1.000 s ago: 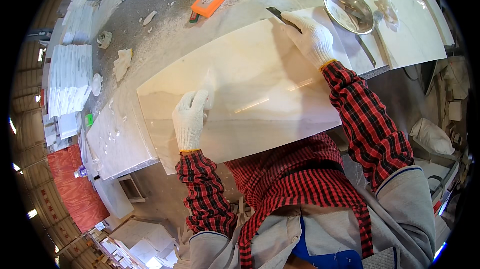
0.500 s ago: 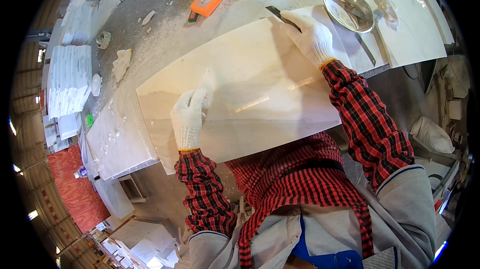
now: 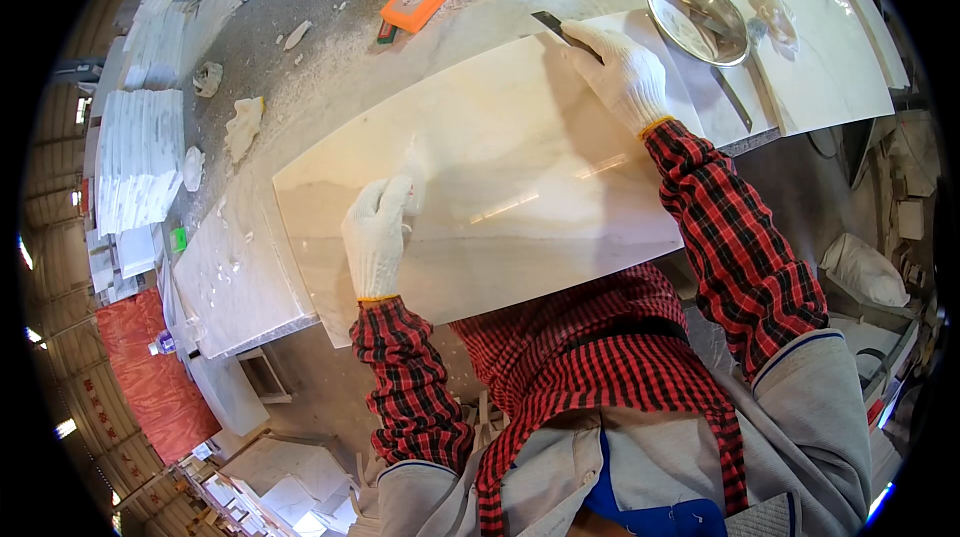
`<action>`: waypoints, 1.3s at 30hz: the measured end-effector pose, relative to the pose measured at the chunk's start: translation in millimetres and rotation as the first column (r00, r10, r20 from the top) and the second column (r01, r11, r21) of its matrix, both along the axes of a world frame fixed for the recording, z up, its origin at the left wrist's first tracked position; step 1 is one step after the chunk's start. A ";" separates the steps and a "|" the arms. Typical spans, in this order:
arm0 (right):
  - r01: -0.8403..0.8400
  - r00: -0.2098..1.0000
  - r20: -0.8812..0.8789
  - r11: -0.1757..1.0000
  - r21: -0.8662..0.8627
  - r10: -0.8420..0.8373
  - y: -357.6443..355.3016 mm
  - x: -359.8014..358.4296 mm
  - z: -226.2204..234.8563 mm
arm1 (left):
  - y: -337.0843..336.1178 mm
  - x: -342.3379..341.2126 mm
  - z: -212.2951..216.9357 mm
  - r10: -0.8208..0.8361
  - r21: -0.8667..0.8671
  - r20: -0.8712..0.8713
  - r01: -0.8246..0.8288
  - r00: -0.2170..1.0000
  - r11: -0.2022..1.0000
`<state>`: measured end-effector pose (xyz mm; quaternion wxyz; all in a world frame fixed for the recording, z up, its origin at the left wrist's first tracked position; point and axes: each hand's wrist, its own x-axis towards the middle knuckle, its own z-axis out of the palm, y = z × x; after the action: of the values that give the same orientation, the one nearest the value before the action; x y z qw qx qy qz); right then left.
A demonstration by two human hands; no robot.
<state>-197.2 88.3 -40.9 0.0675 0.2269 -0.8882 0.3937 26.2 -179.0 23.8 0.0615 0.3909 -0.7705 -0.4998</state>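
A large polished cream stone slab (image 3: 520, 147) with soft veining lies in front of me on the workbench. My left hand (image 3: 375, 237), in a white knit glove, rests over its left part with the fingers drawn together. Whatever those fingers hold, if anything, is hidden; a pale patch beside them may be a reflection. My right hand (image 3: 622, 79), gloved the same way, is at the slab's far right edge. It is closed on a dark flat strip (image 3: 546, 22), whose end sticks out to the left past the fingers.
To the right is a steel bowl (image 3: 697, 19) with pieces in it, beside another dark strip (image 3: 735, 102) and a white slab (image 3: 815, 47). Beyond my slab is an orange block (image 3: 416, 2). A glove (image 3: 243, 129) and stacked stone tiles (image 3: 140, 162) lie to the left.
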 end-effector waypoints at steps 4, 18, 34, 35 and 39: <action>0.000 1.000 -0.001 1.000 -0.001 0.000 1.5 -0.5 -1.2 | 3.7 -6.1 13.2 -0.012 0.047 0.047 0.010 0.999 0.999; 0.009 1.000 0.000 1.000 0.005 -0.009 0.0 0.0 0.1 | -0.8 -38.9 10.5 -0.057 0.007 0.007 0.057 0.998 0.998; 0.010 1.000 -0.005 1.000 0.010 -0.010 0.7 -1.9 -5.2 | -6.0 -41.7 3.1 -0.049 0.017 0.008 0.049 0.999 0.999; 0.009 1.000 0.001 1.000 0.012 -0.009 0.5 -1.8 -5.0 | -6.1 -41.4 2.9 -0.048 0.022 0.003 0.048 0.999 0.999; 0.006 1.000 -0.006 1.000 0.012 -0.006 0.6 -1.6 -4.8 | -8.5 -40.0 0.7 -0.058 0.034 -0.007 0.058 0.998 0.998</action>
<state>-198.8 88.9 -45.7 0.0697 0.2258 -0.8910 0.3876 -13.9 -187.5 24.5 0.0426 0.3678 -0.7727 -0.5156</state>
